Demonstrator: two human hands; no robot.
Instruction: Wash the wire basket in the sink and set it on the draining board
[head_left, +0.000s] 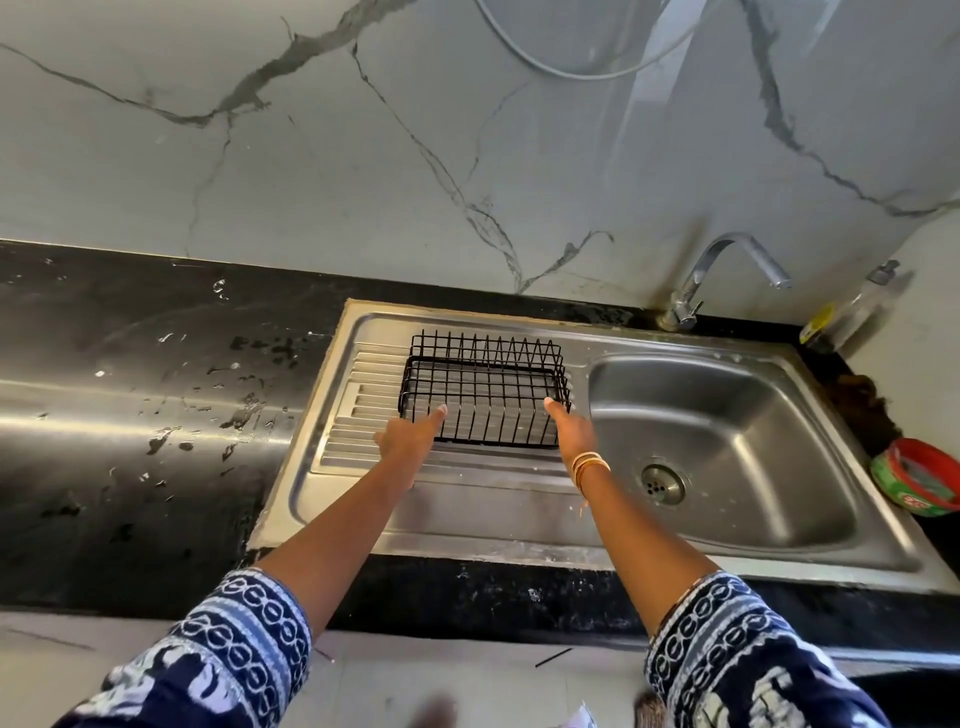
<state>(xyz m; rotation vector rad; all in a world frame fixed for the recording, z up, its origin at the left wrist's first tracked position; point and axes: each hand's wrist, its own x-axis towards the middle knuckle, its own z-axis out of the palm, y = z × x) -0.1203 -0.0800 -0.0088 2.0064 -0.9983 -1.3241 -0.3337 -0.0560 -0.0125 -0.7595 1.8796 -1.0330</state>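
Observation:
The black wire basket (485, 392) sits upright on the ribbed draining board (353, 447), left of the steel sink bowl (727, 441). Both my arms reach forward to its near side. My left hand (408, 439) is at the near left corner with its thumb on the rim and the other fingers curled outside the wall. At the near right corner, my right hand (571, 428), with bangles on the wrist, also has its thumb on the rim. The bowl holds nothing, and no water runs from the tap (727, 270).
Black stone counter (130, 415) stretches to the left, speckled with white marks. A red and green tub (919, 475) sits right of the sink. A clear bottle (852, 312) stands at the back right corner. A marble wall rises behind.

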